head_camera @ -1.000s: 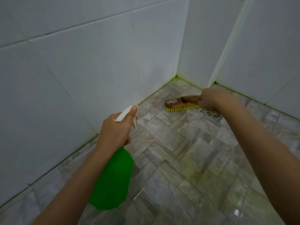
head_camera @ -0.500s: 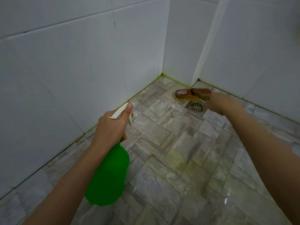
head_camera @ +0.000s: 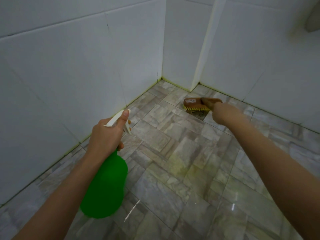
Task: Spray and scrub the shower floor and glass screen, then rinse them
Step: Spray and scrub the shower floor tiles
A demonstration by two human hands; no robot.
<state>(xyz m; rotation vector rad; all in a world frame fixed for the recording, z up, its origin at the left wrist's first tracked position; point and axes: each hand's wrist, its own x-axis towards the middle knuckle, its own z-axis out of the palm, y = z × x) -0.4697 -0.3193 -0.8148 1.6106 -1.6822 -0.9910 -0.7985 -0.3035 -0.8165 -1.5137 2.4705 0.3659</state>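
Observation:
My left hand [head_camera: 105, 135] grips the white spray head of a green spray bottle [head_camera: 105, 186], which hangs over the left part of the wet stone-pattern shower floor [head_camera: 173, 170]. The thumb lies along the top of the nozzle. My right hand [head_camera: 223, 112] holds the handle of a brown wooden scrub brush [head_camera: 195, 103] with yellow bristles. The brush sits bristles-down at the far edge of the metal floor drain [head_camera: 199, 113], near the back corner. No glass screen is in view.
White tiled walls [head_camera: 78, 75] close the floor on the left and at the back, with yellowish grout along their base. A tiled column edge [head_camera: 199, 66] juts out behind the drain. A yellowish stain [head_camera: 181, 168] marks the middle of the floor.
The brush in my right hand has moved from left of the drain to the drain's far side, toward the back corner. My left hand keeps the bottle about where it was.

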